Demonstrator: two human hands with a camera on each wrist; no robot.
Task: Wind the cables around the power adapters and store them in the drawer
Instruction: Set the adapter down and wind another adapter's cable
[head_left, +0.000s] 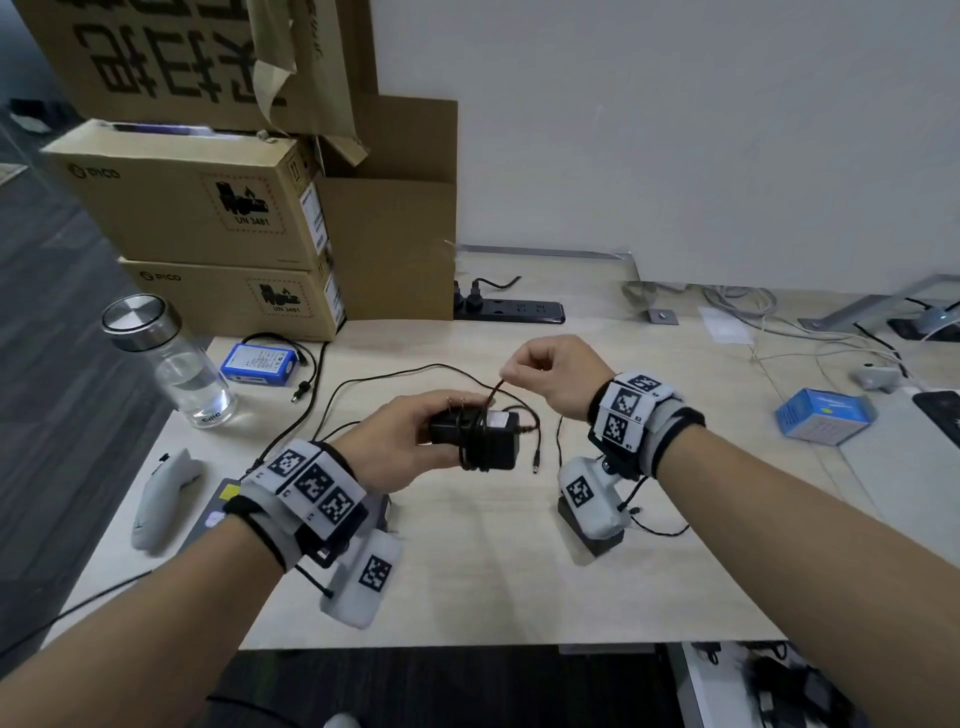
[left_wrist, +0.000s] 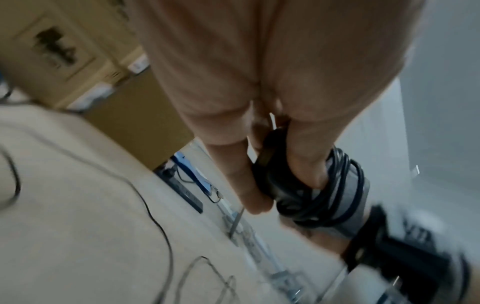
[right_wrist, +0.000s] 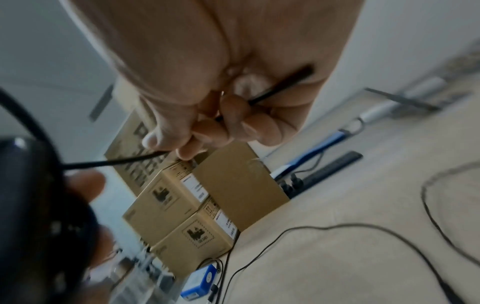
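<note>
Over the middle of the pale desk (head_left: 519, 571), mid-wind. At nine o'clock of the scene, out of the way: glass bottle (head_left: 171, 364) with steel cap, blue battery pack (head_left: 258, 365) just behind it, stacked cardboard boxes (head_left: 218, 234) toward eleven. Just left of centre, left hand (head_left: 410, 441) curled round one end of the black power adapter (head_left: 475, 441), thumb below and fingers above, holding it level and clear of the desk, probably so each turn can pass underneath. Several loops of cable (head_left: 496, 397) already lying tight around the adapter's middle, plain in the left wrist view. At one o'clock from the adapter, right hand (head_left: 553, 374) closed, thumb and fingertips pinching the cable, lifted up and back, seemingly to keep the strand taut so the next turn lies snug. Barrel plug (head_left: 535, 464) dangling just right of the adapter. Slack line trailing across the desk toward ten o'clock, so more winding likely left, though hard to tell whether it belongs to this adapter. Farther right, at three o'clock, blue box (head_left: 823, 415) and loose white cords (head_left: 779, 332). No drawer in view; storing not yet begun.
</note>
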